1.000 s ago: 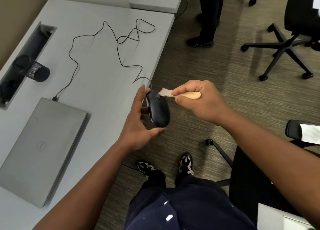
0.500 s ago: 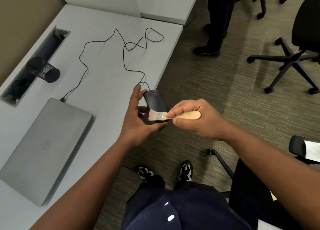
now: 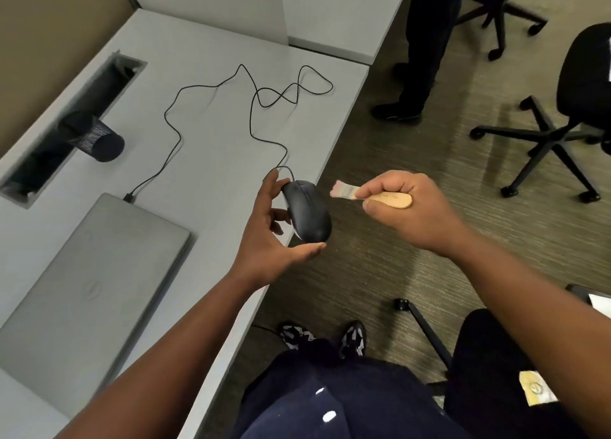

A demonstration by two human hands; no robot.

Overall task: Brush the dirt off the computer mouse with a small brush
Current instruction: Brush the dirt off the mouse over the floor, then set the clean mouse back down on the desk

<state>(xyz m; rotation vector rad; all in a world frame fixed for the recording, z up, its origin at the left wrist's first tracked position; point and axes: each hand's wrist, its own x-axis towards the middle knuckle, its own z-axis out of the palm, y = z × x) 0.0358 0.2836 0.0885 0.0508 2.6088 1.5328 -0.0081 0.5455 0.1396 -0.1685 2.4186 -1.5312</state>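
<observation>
My left hand (image 3: 269,233) holds a black wired computer mouse (image 3: 309,210) just past the right edge of the desk, fingers on its far side and thumb under its near end. Its thin black cable (image 3: 251,107) loops over the desk to the laptop. In my right hand (image 3: 405,212) is a small brush (image 3: 370,195) with a pale wooden handle. The brush's light bristles point left and hover a short way right of the mouse, not touching it.
A closed grey laptop (image 3: 89,280) lies on the grey desk (image 3: 205,134), with a black mesh cup (image 3: 96,139) by a cable slot (image 3: 69,124). A person's dark legs (image 3: 426,41) stand ahead. Black office chairs (image 3: 562,117) stand on the carpet at right.
The brush swept down across the near part of the mouse half a second ago. It has now come up and off to the right, clear of the mouse.
</observation>
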